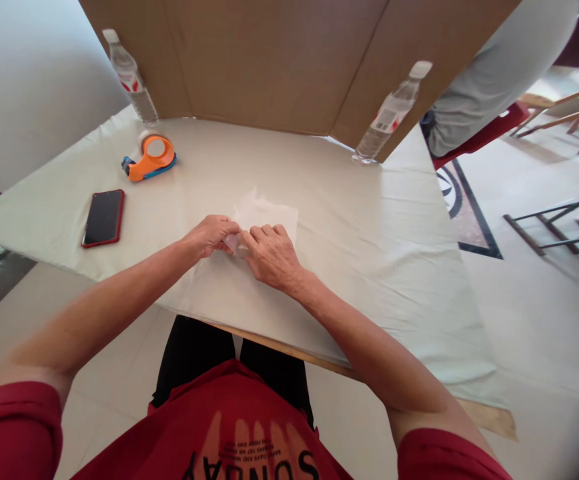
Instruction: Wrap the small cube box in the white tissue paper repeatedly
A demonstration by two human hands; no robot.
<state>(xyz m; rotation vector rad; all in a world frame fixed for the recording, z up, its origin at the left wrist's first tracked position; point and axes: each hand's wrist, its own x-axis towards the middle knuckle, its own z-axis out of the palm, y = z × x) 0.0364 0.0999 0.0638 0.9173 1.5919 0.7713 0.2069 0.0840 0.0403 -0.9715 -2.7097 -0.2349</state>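
White, thin sheet (284, 217): one, laid flat on the bench (329, 193), inward from the middle of the near edge, partly covered by the hands. Pale translucent piece (233, 245): one, small, over the sheet's near left side; whether it belongs to the sheet cannot be told. Left hand (215, 235): bare, fingertips pinched on that piece. Right hand (272, 256): bare, fingers curled, thumb and forefinger gripping the same piece from the other side. Bench covering: pale greenish cloth, creased toward the right edge; wood showing along the near edge. Mobile phone (103, 218): dark screen upward, red case, near the left edge. Tape dispenser (142, 169): orange and blue, farther in than the phone, between it and the far left corner. Clear bottle, red and white label, white cap (132, 81): upright near the far left corner, before the cardboard panel. Second bottle (388, 119): similar, upright toward the far right corner. Cardboard panel (269, 60): brown, folded, standing along the far edge and blocking the view beyond. Beyond the right edge: seated person in grey clothing (499, 73), red seat (484, 133), dark folding frame (544, 230) on the floor.
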